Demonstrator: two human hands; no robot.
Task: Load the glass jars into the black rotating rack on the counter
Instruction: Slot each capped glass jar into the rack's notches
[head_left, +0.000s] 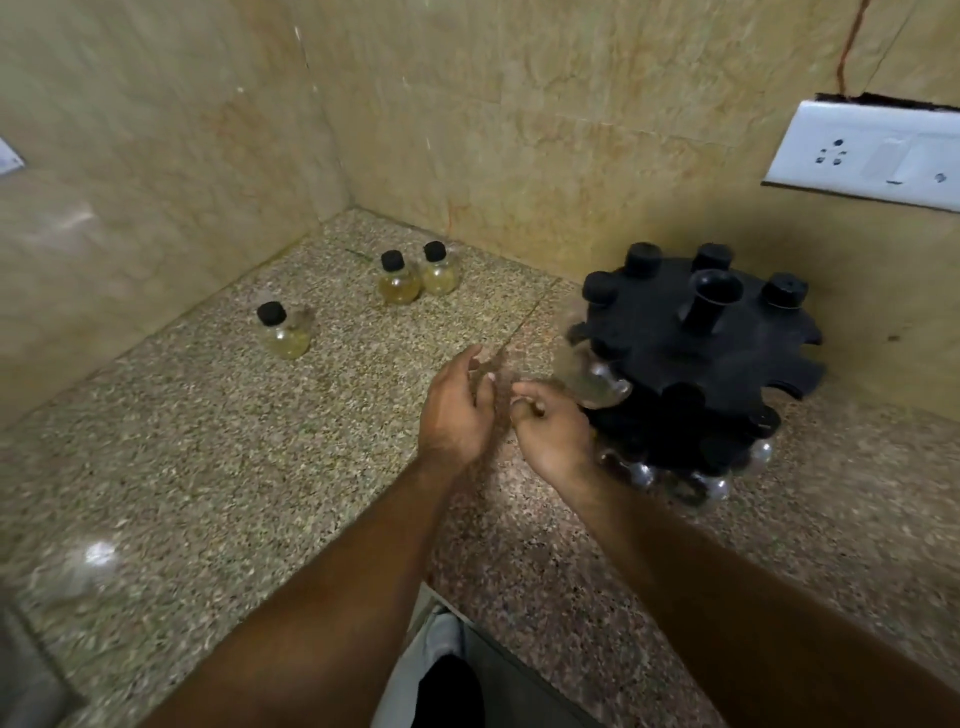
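The black rotating rack (727, 348) stands on the counter at the right, by the wall. Black-capped jars fill several slots on its top tier, and more glass jars (719, 487) hang in the lower tier. A blurred glass jar (592, 378) sits at the rack's left edge. My right hand (553, 434) is just left of that jar with its fingers curled; blur hides whether it grips the jar. My left hand (457, 410) hovers beside it with its fingers apart, holding nothing. Three loose jars stand on the counter: one (284, 332) at the left and a pair (399, 281) (440, 270) near the corner.
The speckled granite counter (208, 467) runs into a tiled wall corner behind the loose jars. A white socket plate (872, 156) is on the wall above the rack. The counter's front edge crosses the bottom of the view, with floor below it.
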